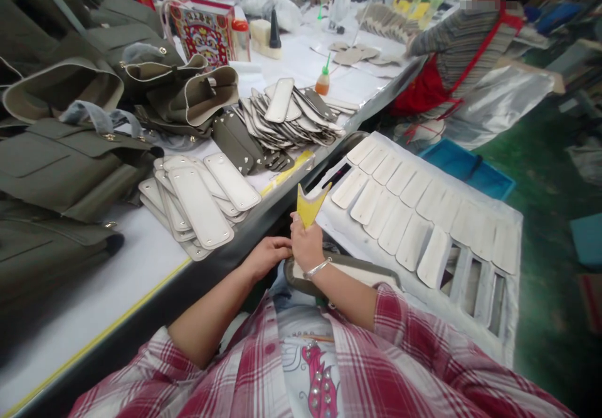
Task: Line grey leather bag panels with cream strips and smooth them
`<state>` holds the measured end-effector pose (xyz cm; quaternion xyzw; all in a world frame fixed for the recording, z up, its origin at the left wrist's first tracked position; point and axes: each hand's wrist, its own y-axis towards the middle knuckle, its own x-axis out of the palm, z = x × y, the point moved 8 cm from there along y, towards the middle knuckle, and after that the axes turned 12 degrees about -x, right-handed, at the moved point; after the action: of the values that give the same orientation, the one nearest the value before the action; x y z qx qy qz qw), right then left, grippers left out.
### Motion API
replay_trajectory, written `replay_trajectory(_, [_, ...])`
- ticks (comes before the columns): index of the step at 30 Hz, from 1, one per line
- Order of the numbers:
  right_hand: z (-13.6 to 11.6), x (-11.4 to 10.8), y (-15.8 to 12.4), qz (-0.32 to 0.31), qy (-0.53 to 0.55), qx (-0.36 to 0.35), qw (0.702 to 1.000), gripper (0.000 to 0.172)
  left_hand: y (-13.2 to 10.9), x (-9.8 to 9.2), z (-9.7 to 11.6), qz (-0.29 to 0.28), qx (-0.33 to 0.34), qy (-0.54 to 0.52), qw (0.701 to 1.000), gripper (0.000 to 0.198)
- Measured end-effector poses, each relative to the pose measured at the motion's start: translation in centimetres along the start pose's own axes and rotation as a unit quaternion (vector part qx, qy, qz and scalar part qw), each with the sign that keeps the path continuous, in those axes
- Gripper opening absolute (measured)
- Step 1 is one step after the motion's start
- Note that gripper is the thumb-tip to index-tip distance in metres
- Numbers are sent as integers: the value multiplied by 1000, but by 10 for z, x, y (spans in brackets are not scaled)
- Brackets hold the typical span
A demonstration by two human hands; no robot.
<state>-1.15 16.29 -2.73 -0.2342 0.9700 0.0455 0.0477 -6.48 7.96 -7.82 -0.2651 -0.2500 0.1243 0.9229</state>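
Observation:
My right hand [306,244] is closed around a yellow scraper card [310,203], which it holds upright over my lap. A silver bracelet sits on that wrist. My left hand [266,256] rests beside the right hand with its fingers curled against it; what it grips, if anything, is hidden. Under both hands lies an olive oblong panel [367,272] with a pale face. A stack of white oblong panels [202,202] lies on the white table [117,280] just left of my hands.
Olive handbags [70,161] crowd the table's left side. A heap of grey panels [291,117] and a small glue bottle [322,81] lie further back. To the right, a rack [510,267] carries rows of pale panels. Another person [463,48] in a striped top works at the far end.

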Motion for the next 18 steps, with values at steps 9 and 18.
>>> replay_trajectory(9, [-29,9,-12,-39,-38,-107,993,21,-5,4,-1,20,18,24,999,29])
replay_trajectory(18, [-52,-159,-6,26,86,6,996,40,-22,18,6,6,-4,45,999,46])
